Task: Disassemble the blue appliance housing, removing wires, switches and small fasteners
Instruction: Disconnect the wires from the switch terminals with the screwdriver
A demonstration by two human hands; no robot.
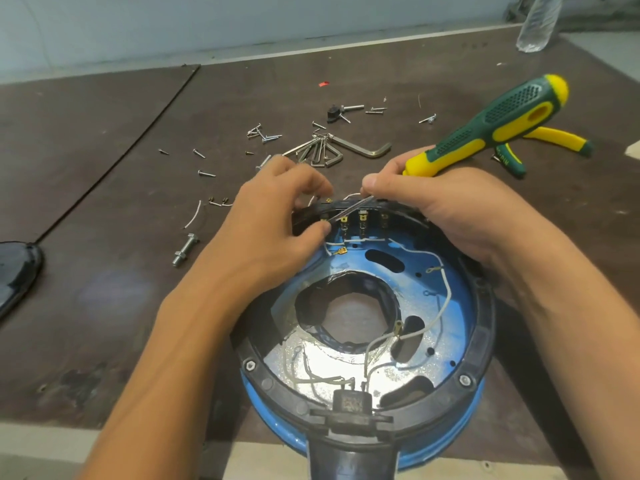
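the housing [484, 327] lies open side up on the near part of the table [104, 209], its near edge just over the table's front edge. it is a round blue shell with a black rim and a large hole [349, 317] in the middle of its floor. a row of switches [362, 220] with brass tabs stands along the inside of the far wall. white wires [420, 332] loop across the floor; several run to a black block [351, 403] at the near rim, and one ends in a loose brass clip [341, 252] just below the switches.

the left hand [277, 209] pinches the far wall of the housing, thumb inside by the leftmost switch, fingers curled over the outside. the right hand [446, 209] is closed round the screwdriver [485, 129], gripping it where the green and yellow handle meets the shaft. the shaft slants down to the left over the rim, and its tip is at the leftmost switch, just beside the left thumb.

beyond the hands lie hex keys [367, 150] and many loose screws [207, 173]. a bolt [185, 249] with a nut lies left of the housing, near a cut bit of wire [194, 214]. pliers [561, 138] with yellow handles lie behind the screwdriver handle. a clear bottle [536, 22] stands at the far right, and a dark object [17, 268] sits at the left edge.
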